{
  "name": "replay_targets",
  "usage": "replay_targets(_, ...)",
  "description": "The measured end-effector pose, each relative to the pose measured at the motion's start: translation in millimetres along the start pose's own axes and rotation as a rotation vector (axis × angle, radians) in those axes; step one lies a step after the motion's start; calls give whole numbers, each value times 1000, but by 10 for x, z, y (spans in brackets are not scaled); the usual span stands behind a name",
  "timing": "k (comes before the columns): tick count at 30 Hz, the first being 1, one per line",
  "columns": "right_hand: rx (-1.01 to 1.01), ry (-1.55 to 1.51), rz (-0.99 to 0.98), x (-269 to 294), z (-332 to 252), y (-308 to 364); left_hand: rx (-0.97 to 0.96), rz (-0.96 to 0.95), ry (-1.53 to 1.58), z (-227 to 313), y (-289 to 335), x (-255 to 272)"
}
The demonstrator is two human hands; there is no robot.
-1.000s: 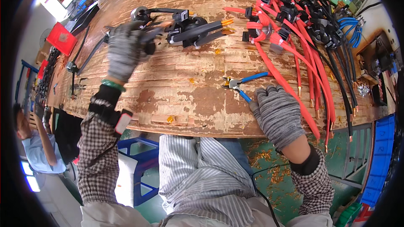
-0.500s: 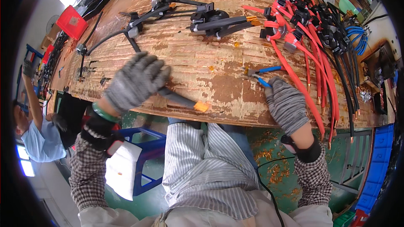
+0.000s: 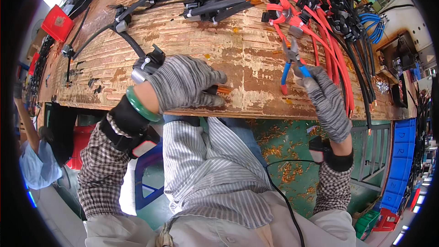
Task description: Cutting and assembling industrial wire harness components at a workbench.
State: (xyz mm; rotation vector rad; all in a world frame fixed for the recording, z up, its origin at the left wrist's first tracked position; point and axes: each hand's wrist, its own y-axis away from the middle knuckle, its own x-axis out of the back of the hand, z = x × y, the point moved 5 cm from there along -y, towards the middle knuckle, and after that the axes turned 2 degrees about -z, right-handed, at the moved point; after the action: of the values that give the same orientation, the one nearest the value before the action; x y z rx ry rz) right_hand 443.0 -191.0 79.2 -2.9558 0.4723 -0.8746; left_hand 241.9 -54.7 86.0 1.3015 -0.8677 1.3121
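Observation:
My left hand (image 3: 190,82), in a grey striped knit glove, is closed round a thick black cable at the table's near edge. The bare copper strands (image 3: 223,90) of the cable stick out beyond the fingers, and the glove covers most of the sheath. A black connector with a grey cylindrical part (image 3: 145,66) lies just behind that hand. My right hand (image 3: 323,103), gloved the same way, grips a pair of blue-and-red-handled pliers (image 3: 293,57). Their jaws point up and away from me, and one handle stands apart from the fingers.
Black cable assemblies (image 3: 215,7) lie across the back of the worn wooden table (image 3: 247,68). Red cables (image 3: 327,45) and black cables (image 3: 366,75) are heaped at right. A red bin (image 3: 57,23) stands far left, near another person (image 3: 39,160). Copper scraps (image 3: 288,174) litter the floor.
My right hand has lifted the pliers off the table and turned their jaws upward. The left hand has moved right and closed on the cable near its copper end. The whole view has shifted.

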Motion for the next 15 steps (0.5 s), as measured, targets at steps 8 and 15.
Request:
replay_targets(8, 264, 99, 141, -583, 197, -109, 150, -113, 503, -187, 316, 83)
replay_targets(15, 30, -626, 78, -738, 43, 101, 100, 62, 1158, -468, 488, -32)
